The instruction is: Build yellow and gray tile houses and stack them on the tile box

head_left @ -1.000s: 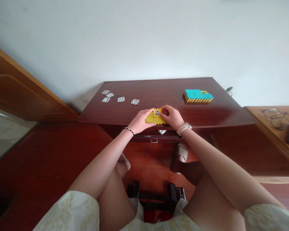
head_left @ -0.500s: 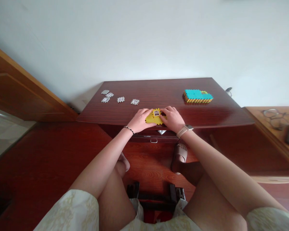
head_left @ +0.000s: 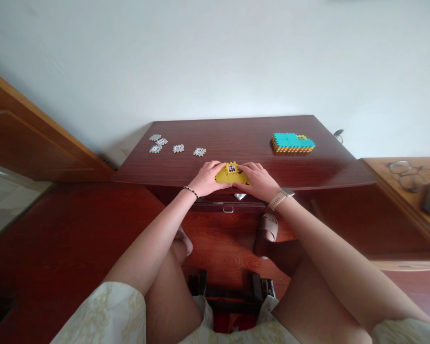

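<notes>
**Left hand (head_left: pixel 208 179) and right hand (head_left: pixel 258 182) closed on a yellow toy block (head_left: pixel 232 177)**

A dark wooden cabinet top (head_left: pixel 243 138) stands against a white wall, with a lighter wooden shelf (head_left: pixel 380 167) to the right carrying a pair of glasses (head_left: pixel 405 174). Toward the back of the cabinet top, a stack of teal and orange toy tiles (head_left: pixel 292 142) sits on the right, and a loose row of small grey toy tiles (head_left: pixel 177 150) lies on the left.

The yellow block sits near the front edge of the cabinet top, about midway between those two groups. The hands meet it from either side, fingers curled closed over its ends and gripping it between them. A small white window piece (head_left: pixel 231 168) stands up at its middle, clear of the fingers.

The block looks light and stiff, probably hollow plastic. Its notched sides seem the surest place to hold, since they give the fingers an edge. The polished wood may let it skid, and the window piece looks like the weakest spot to press.
</notes>
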`<state>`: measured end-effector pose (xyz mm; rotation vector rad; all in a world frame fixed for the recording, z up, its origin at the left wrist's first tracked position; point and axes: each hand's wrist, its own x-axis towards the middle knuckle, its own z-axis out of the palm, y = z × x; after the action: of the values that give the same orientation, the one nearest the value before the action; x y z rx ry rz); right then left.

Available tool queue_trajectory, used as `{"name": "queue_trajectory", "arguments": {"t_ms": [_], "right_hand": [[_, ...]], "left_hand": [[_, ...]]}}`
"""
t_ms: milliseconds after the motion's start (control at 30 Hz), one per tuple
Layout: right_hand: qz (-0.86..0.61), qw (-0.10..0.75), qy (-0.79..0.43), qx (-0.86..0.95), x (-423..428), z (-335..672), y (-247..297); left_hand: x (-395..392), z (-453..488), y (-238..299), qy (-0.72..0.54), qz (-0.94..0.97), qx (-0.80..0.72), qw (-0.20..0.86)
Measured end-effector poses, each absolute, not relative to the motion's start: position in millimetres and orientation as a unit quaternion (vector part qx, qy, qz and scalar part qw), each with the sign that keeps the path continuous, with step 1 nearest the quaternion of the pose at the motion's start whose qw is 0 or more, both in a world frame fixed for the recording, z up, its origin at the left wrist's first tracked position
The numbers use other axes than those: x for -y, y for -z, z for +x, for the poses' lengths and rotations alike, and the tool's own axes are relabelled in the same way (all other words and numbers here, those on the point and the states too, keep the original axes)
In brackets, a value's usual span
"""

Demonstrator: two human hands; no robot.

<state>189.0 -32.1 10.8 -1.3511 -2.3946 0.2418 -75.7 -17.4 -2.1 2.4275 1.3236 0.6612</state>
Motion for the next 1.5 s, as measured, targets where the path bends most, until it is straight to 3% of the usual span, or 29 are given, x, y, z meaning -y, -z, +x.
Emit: {"name": "queue_trajectory", "arguments": {"t_ms": [1500], "right_hand": [[-0.461, 0.212, -0.104, 0.855, 24.6, 193.5, -6.3]], "left_hand": [[26.4, -73.3, -9.9, -0.152, 0.88, -0.436, 0.111]]}}
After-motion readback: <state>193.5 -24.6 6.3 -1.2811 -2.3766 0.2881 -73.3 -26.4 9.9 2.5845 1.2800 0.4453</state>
